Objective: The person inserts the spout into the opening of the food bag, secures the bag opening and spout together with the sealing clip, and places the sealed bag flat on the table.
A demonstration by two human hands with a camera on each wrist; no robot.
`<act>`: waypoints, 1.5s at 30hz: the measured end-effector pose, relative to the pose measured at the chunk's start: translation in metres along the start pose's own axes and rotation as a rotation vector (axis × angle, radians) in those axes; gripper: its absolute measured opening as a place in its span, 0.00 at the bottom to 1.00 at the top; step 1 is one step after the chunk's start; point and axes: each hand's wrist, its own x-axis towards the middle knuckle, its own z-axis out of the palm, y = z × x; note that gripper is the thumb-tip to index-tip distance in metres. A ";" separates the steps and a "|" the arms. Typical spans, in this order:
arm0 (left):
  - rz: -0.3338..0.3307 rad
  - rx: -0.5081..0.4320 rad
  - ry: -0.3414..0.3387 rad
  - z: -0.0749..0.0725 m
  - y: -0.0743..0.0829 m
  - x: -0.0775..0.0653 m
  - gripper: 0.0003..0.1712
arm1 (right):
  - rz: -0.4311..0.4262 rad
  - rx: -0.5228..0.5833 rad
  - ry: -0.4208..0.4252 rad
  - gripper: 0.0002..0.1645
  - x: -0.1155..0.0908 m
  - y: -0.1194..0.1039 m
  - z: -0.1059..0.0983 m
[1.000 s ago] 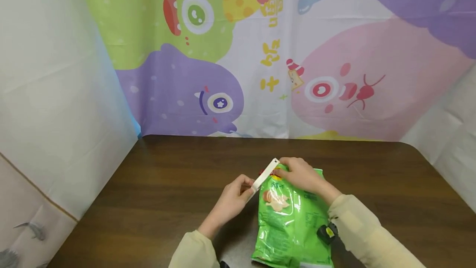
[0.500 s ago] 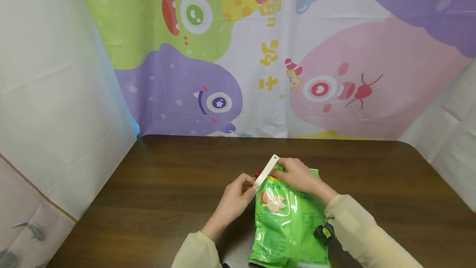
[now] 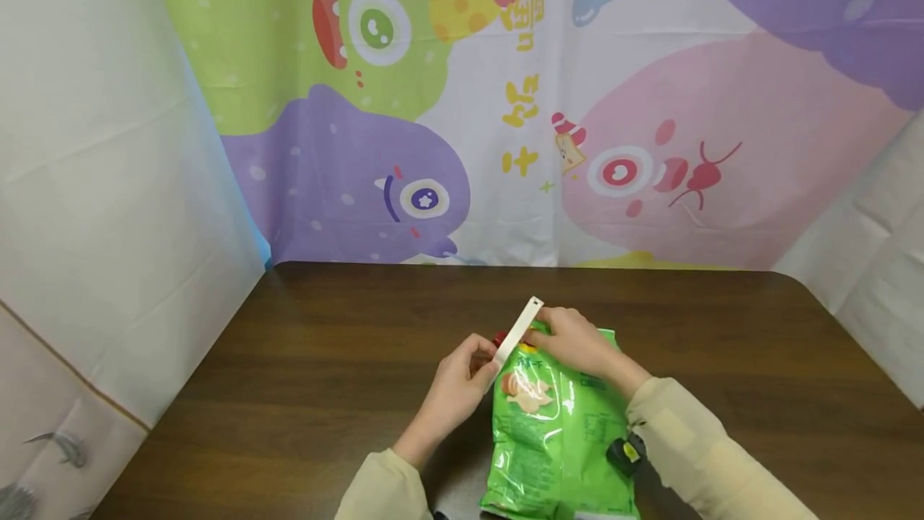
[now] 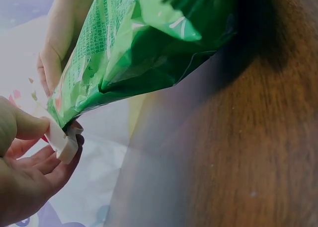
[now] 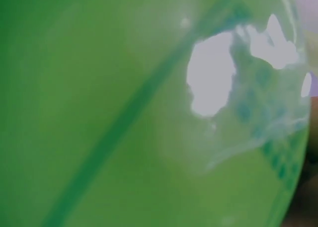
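A green snack bag point(image 3: 556, 448) stands out from the dark table in front of me, its top end turned to the upper left. A white bag clip point(image 3: 518, 333) lies slantwise along that upper left corner. My left hand point(image 3: 455, 379) pinches the clip's lower end between thumb and fingers; the left wrist view shows the thumb on top of the clip point(image 4: 62, 140) beside the gathered bag edge. With my right hand point(image 3: 581, 339) I grip the top of the bag near the clip's upper end. The bag's shiny surface point(image 5: 124, 63) fills most of the right wrist view.
The brown wooden table point(image 3: 325, 359) extends around the bag and back to a cartoon-print curtain point(image 3: 346, 183). Pale cloth hangs at the left point(image 3: 94, 151) and right sides. A small black camera point(image 3: 624, 456) sits at the right wrist, against the bag's side.
The bag, clip and right hand have shifted slightly left in the head view, and the clip's upper end stands a little higher. Both hands keep their hold.
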 end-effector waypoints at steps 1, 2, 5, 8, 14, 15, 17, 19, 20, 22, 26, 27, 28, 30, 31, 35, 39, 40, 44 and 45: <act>-0.001 -0.003 -0.001 0.000 0.000 0.000 0.05 | 0.002 -0.001 0.000 0.11 0.000 0.000 0.000; -0.003 -0.010 -0.001 0.000 0.000 0.000 0.05 | 0.001 -0.004 0.000 0.11 0.001 0.000 0.000; -0.017 -0.033 -0.001 0.001 0.000 0.000 0.06 | 0.001 -0.001 0.005 0.11 0.001 0.000 0.000; -0.037 -0.060 0.000 0.001 0.001 0.000 0.07 | 0.006 0.007 0.006 0.10 0.001 0.000 0.001; -0.047 -0.105 0.001 0.001 0.001 0.000 0.10 | -0.004 0.002 0.006 0.09 0.000 -0.002 0.001; -0.044 -0.114 0.002 0.001 0.001 0.000 0.12 | -0.007 0.002 0.007 0.08 0.000 -0.002 0.001; -0.041 -0.137 0.002 0.000 0.000 0.000 0.16 | -0.006 0.009 0.004 0.08 0.000 -0.003 0.001; -0.044 -0.151 0.001 0.000 0.001 0.000 0.21 | -0.001 0.017 -0.001 0.08 0.000 -0.003 0.001; -0.044 -0.157 0.000 -0.001 0.002 0.000 0.23 | 0.000 0.021 -0.003 0.08 -0.001 -0.003 0.001; -0.043 -0.161 -0.002 -0.003 0.009 -0.001 0.26 | 0.004 0.028 -0.006 0.08 -0.001 -0.003 0.002; -0.040 -0.150 -0.012 -0.007 0.023 -0.006 0.25 | 0.003 0.030 -0.005 0.08 -0.001 -0.004 0.002; -0.039 -0.149 -0.016 -0.008 0.026 -0.006 0.24 | 0.001 0.028 -0.005 0.08 -0.001 -0.004 0.002; -0.036 -0.151 -0.019 -0.009 0.027 -0.007 0.23 | 0.000 0.027 -0.004 0.08 -0.002 -0.004 0.002; -0.036 -0.159 -0.024 -0.008 0.025 -0.006 0.22 | -0.004 0.025 -0.004 0.08 -0.002 -0.005 0.001; -0.034 -0.170 -0.026 -0.008 0.022 -0.005 0.22 | -0.007 0.022 -0.005 0.08 -0.002 -0.005 0.001; -0.031 -0.189 -0.025 -0.005 0.007 -0.001 0.22 | -0.012 0.017 -0.014 0.09 -0.002 -0.006 0.002; -0.032 -0.189 -0.023 -0.003 -0.002 0.002 0.21 | -0.013 0.015 -0.018 0.08 -0.002 -0.006 0.002; -0.035 -0.192 -0.024 -0.003 -0.002 0.002 0.22 | -0.015 0.016 -0.018 0.08 -0.002 -0.006 0.003; -0.054 -0.197 -0.031 -0.003 -0.002 0.003 0.23 | -0.016 0.022 -0.022 0.08 -0.001 -0.005 0.003; -0.055 -0.197 -0.033 -0.003 -0.001 0.004 0.23 | -0.018 0.023 -0.022 0.08 -0.001 -0.005 0.003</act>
